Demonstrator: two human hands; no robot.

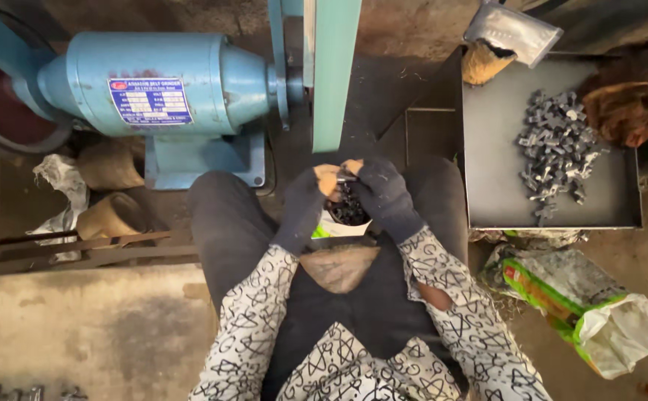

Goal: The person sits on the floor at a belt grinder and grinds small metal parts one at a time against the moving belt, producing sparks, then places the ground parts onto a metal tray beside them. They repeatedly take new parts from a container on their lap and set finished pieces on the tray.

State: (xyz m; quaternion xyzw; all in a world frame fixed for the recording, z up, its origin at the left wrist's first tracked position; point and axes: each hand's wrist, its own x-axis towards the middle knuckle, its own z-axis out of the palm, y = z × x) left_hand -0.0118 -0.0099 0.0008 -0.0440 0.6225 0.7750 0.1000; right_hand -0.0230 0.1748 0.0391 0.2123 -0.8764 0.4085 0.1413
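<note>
Together, left hand point(303, 208) and right hand point(385, 194), both pinched on one small metal part point(346, 178) below the belt point(335, 74).

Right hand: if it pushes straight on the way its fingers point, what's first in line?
The right hand points up-left in the picture. First in line is likely the small metal piece pinched with the left hand, then the green belt. Depth is unclear.

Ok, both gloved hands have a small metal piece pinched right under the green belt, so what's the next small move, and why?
Probably raise the small metal piece a little to the green belt. Left hand and right hand pinch it together just below the belt's lower end, above a container of dark parts, and it looks not quite in contact. The tray on the right already holds a pile of grey pieces.
</note>
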